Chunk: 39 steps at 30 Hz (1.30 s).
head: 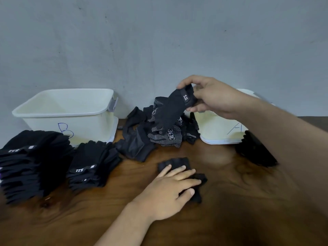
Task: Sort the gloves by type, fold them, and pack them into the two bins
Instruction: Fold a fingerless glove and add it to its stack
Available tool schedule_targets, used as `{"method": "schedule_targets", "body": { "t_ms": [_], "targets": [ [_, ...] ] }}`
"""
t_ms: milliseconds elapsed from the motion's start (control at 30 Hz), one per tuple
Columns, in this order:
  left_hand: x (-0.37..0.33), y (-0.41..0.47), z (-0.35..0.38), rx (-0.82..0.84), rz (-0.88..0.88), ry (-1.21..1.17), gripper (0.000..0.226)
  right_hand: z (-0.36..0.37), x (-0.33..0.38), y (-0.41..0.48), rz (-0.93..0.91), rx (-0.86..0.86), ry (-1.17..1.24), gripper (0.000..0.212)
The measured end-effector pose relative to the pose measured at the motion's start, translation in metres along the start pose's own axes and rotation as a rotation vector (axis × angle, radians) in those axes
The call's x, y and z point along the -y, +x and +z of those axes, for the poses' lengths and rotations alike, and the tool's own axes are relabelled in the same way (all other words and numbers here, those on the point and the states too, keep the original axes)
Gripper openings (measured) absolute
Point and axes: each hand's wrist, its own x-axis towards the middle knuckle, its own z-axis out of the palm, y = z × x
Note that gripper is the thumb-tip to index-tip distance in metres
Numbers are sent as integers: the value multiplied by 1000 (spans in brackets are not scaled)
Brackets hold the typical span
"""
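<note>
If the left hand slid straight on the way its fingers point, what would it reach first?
Beyond the glove under the left hand, bare table, then probably the dark glove stack by bin A, though depth is uncertain.

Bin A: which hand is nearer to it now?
Right. The right hand holds a labelled glove up beside bin A; the left hand lies flat on a second glove, nearer the person.
</note>
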Motion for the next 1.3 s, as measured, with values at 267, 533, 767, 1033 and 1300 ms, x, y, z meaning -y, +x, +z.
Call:
{"method": "schedule_targets", "body": {
  "t_ms": [267, 533, 767, 1033, 1300],
  "targets": [
    [-3, -3, -13, -492, 58, -132, 24, -12, -15, -35, 75, 97, 117, 42],
    [-17, -9, -29, -962, -188, -586, 57, 23, -25, -48, -161, -3, -267, 16],
    [-18, -10, -36, -962, -222, -794, 17, 44, -31, -43, -158, 170, -270, 13],
    [-10, -7, -31, -958, -286, -674, 16, 52, -69, -41, -50, 153, 223, 22],
    [27, 2, -24, -951, -523, -547, 23, 24, -87, -18, -205, 27, 177, 23]
  ]
}}
